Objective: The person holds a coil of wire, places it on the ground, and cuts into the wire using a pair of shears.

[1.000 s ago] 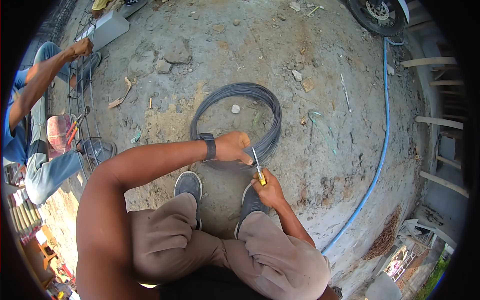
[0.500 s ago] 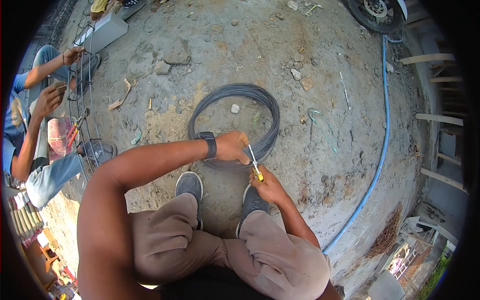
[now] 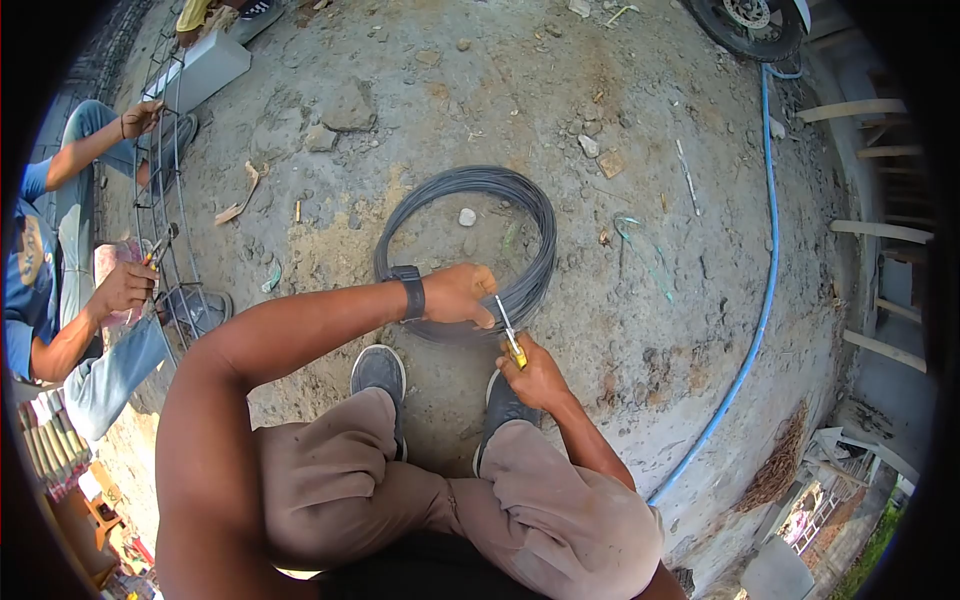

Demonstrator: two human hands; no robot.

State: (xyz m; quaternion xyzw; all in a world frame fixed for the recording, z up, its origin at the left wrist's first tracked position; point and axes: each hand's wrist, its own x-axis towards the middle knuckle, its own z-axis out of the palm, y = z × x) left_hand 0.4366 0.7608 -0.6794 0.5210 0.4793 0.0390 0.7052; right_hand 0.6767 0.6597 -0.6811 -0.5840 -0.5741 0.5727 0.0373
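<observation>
A coil of wire lay flat on the bare ground, just ahead of the person's shoes, with a pale stone inside its ring. The left hand, a dark watch at its wrist, was at the coil's near side, fingers bent; whether they gripped any wire could not be told. The right hand was closed around the yellow handle of a slim tool, whose metal shaft pointed up beside the left hand's fingers. Off to the left sat a co-worker, one hand at a pair of pliers beside a metal frame; a white block lay beyond. On the right, a blue hose ran along the ground toward a wheel.
</observation>
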